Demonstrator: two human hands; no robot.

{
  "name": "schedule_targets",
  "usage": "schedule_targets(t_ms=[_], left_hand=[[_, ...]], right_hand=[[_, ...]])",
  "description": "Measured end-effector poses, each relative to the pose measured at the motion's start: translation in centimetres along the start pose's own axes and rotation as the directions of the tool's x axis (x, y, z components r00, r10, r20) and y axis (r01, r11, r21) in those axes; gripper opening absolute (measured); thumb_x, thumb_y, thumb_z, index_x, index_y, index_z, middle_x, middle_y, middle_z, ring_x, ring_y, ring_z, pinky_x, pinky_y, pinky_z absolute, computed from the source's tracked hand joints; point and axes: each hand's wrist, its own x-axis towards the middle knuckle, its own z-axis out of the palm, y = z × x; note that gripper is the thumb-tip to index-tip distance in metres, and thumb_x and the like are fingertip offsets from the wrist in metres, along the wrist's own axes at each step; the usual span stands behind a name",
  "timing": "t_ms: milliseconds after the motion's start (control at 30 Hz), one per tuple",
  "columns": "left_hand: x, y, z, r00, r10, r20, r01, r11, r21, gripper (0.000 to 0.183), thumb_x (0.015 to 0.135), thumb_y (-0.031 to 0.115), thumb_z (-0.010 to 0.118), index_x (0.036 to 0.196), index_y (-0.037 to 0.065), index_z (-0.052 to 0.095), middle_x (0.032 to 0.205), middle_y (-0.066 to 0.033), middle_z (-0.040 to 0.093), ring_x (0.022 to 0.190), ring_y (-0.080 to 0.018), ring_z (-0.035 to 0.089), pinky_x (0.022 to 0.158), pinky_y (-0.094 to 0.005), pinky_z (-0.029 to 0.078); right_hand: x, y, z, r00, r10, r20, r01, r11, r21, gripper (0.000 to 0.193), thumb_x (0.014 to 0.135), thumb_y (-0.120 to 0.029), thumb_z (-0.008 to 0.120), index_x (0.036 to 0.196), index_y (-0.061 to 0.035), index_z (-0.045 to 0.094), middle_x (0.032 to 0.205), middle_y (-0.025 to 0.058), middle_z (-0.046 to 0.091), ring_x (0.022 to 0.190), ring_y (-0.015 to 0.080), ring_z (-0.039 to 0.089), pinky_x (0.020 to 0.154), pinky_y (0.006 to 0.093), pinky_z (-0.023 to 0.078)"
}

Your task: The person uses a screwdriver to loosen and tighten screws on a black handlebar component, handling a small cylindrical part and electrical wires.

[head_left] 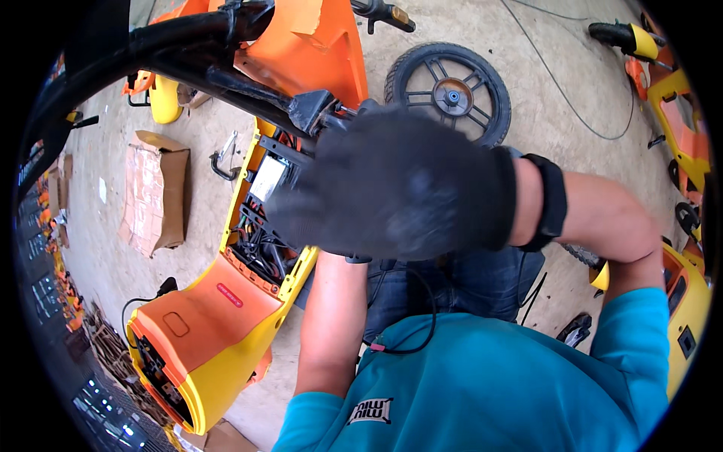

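My right hand [407,184], in a black glove, is raised close to the camera and blurred by motion. Its fingers are smeared, so I cannot make out whether it holds anything. My left forearm [329,324] reaches up from below, and the hand at its end is hidden behind the right glove. Both are over the yellow and orange scooter body [218,309], whose open bay shows wires [260,245] and a white-labelled box [267,179]. Just beyond the right glove is a black bracket on the frame [312,111].
A black spoked wheel [452,94] lies on the concrete floor ahead. To the left sits a cardboard box [154,192]. Black frame tubing [188,38] and an orange panel [320,49] cross the upper left. Yellow scooter parts [678,113] stand along the right. A black cable [422,343] hangs across my front.
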Motion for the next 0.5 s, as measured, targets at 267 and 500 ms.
schedule_targets(t_ms=[267,500], left_hand=[[0.6,1.5,2.7,0.976,-0.188,-0.111,0.173,0.976,-0.129,0.022,0.093,0.026,0.066,0.091,0.004,0.068,0.078,-0.0021,0.064,0.065,-0.0083,0.059,0.054,-0.0224,0.041],[0.4,1.6,2.0,0.971,-0.233,-0.052,0.236,0.970,0.062,0.033,0.099,0.033,0.054,0.099,0.003,0.069,0.074,-0.0049,0.067,0.053,-0.0101,0.057,0.049,-0.0223,0.042]], right_hand=[[-10.3,8.2,-0.3,0.262,0.965,-0.016,-0.495,0.149,0.856,0.024,0.101,-0.024,0.049,0.099,-0.0035,0.060,0.076,0.0027,0.059,0.061,0.0100,0.055,0.057,0.0246,0.048],[-16.5,7.3,7.3,0.000,0.951,0.309,-0.373,-0.287,0.882,0.016,0.097,-0.010,0.047,0.094,0.0017,0.058,0.078,0.0080,0.056,0.060,0.0132,0.049,0.057,0.0277,0.045]])
